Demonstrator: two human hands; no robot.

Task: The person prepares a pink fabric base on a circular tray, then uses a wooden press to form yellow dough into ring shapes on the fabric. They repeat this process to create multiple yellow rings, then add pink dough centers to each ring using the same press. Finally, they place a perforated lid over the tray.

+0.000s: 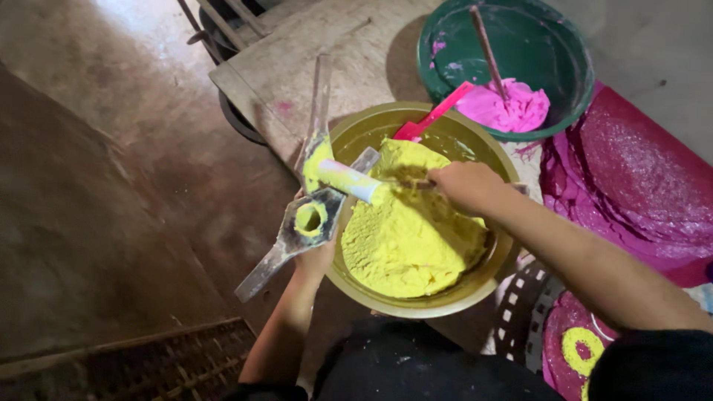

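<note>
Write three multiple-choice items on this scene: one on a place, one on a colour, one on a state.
1. Where is the pink scoop?
A. on the yellow bowl's rim
B. on the floor
C. in the left hand

2. What colour is the dough in the green bowl?
A. yellow
B. pink
C. white

3. The hole in the metal mould held by the left hand is:
A. empty
B. covered by cloth
C. filled with yellow dough

Answers: 1 A, it leans on that rim; 2 B, a pink lump lies there; 3 C, yellow fills the ring.
</note>
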